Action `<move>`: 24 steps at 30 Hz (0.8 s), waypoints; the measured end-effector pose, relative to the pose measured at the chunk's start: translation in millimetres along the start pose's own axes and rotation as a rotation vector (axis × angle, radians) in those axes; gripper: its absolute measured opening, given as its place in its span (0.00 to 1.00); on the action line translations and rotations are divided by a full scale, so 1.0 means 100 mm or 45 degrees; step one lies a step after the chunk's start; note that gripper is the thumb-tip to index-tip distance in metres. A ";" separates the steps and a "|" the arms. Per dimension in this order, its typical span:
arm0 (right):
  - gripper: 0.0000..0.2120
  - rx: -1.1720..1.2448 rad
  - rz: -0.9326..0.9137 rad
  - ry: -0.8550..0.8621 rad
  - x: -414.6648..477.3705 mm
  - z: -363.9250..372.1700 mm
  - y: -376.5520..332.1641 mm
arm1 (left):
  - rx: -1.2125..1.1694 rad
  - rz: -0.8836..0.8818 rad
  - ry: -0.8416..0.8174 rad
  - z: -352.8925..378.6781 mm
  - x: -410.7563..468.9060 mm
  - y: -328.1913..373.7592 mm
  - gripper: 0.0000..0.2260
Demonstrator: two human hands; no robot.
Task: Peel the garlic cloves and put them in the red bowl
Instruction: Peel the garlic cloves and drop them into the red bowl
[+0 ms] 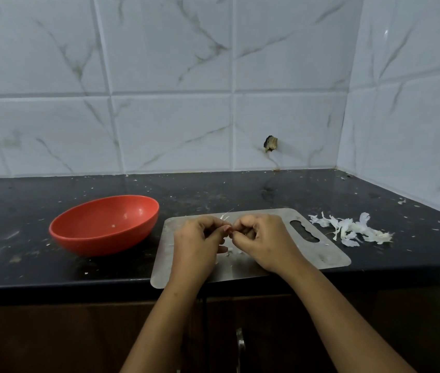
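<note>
Fingers (220,229) of L hand (200,239), R hand (263,238) curled, tip-to-tip over board (329,255).

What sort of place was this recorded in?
Most likely a home kitchen: a dark stone countertop backed by marbled white wall tiles, cabinet doors beneath it, and on top a steel cutting board, a red bowl and a pile of garlic skins.

On the counter (213,192), the bowl (84,239) sits at centre left, the cutting board (329,257) just right of it, and the peel pile (353,230) right of the board.
</note>
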State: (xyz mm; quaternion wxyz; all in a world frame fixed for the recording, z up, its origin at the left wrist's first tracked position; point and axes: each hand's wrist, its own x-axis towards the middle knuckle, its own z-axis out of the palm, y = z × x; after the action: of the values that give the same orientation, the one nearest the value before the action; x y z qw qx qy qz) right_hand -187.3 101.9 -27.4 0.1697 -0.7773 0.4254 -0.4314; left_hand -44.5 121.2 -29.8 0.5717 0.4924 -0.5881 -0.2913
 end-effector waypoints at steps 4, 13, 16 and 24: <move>0.08 0.062 -0.011 -0.070 -0.01 -0.02 -0.04 | -0.173 -0.117 -0.082 -0.02 0.03 0.01 0.07; 0.10 0.115 0.077 0.087 -0.01 -0.03 -0.07 | -0.224 -0.153 0.001 -0.03 0.07 -0.02 0.05; 0.06 0.091 0.094 0.070 -0.02 -0.01 -0.07 | -0.112 -0.130 0.032 -0.02 0.04 0.00 0.05; 0.06 -0.111 0.016 0.028 -0.02 0.01 -0.04 | -0.017 -0.120 0.072 -0.02 0.02 0.02 0.03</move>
State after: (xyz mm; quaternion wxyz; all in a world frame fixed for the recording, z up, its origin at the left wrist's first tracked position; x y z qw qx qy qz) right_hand -184.7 106.2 -26.8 0.1338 -0.7764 0.4505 -0.4201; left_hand -42.8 120.5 -26.5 0.5769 0.5237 -0.5461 -0.3077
